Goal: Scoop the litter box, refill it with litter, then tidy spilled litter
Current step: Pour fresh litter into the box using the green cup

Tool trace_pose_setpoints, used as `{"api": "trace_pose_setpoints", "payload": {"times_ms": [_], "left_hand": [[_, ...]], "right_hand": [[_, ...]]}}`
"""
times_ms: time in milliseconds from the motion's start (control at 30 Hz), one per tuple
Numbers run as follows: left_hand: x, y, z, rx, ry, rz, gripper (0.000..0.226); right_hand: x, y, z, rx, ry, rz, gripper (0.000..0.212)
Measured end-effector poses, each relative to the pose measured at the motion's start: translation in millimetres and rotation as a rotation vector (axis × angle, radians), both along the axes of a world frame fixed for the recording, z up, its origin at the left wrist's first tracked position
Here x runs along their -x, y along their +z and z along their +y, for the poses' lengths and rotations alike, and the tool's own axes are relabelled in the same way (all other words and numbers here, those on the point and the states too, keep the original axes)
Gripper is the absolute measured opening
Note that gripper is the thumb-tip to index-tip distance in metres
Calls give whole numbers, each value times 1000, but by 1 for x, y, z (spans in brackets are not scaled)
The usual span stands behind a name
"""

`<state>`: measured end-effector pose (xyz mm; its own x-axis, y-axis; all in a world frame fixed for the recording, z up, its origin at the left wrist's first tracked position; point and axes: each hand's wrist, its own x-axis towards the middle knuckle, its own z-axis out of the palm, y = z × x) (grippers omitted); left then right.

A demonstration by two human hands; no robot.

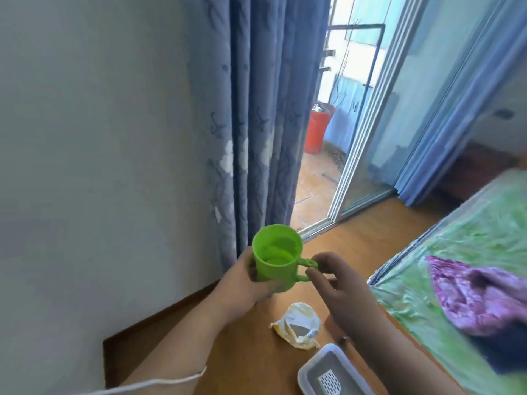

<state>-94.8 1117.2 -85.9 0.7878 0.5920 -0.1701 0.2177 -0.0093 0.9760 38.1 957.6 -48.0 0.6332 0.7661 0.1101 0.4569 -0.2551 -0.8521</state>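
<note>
Head view: left hand curls round the upright green mug, right hand fingers loosely apart at its handle, so hook it firmly, stay level, then dip into the litter bag lying below both hands' fingers.

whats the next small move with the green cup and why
Probably close the right hand on the handle and take over the green cup: the left hand grips its body, it looks empty, and the open litter bag lies near the litter box.
</note>
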Motion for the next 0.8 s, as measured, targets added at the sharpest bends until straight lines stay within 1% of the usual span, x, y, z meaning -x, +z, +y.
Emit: {"api": "trace_pose_setpoints", "payload": {"times_ms": [67,100,167,233,333,367,433,500,633,733,800], "left_hand": [[-39,8,-24,-24,-62,-9,57],[-57,10,-33,-33,-84,-14,57],[-94,10,-50,-59,-103,-20,62],[-119,9,-60,-74,-100,-17,69],[-161,-3,-82,-91,-139,-31,66],[-171,-6,-87,-97,-165,-25,65],[-190,-13,-92,-117,-231,6,66],[-205,-19,-93,-136,-290,12,65],[-232,-35,-86,-188,-426,27,62],[-250,-57,-63,-233,-553,62,65],[-262,-74,-41,-278,-657,116,69]], "right_hand": [[-36,1,-27,6,-55,21,9],[-53,2,-38,3,-85,37,8],[-87,-1,-61,17,-137,46,16],[-106,-1,-73,31,-137,63,18],[-132,-6,-96,-22,-153,233,21],[-139,-9,-102,-17,-168,251,22],[-151,-16,-111,7,-197,223,22],[-160,-26,-115,53,-246,193,22],[-166,-51,-114,74,-377,221,18],[-164,-63,-97,14,-499,343,18],[-161,-78,-81,13,-587,378,19]]}}
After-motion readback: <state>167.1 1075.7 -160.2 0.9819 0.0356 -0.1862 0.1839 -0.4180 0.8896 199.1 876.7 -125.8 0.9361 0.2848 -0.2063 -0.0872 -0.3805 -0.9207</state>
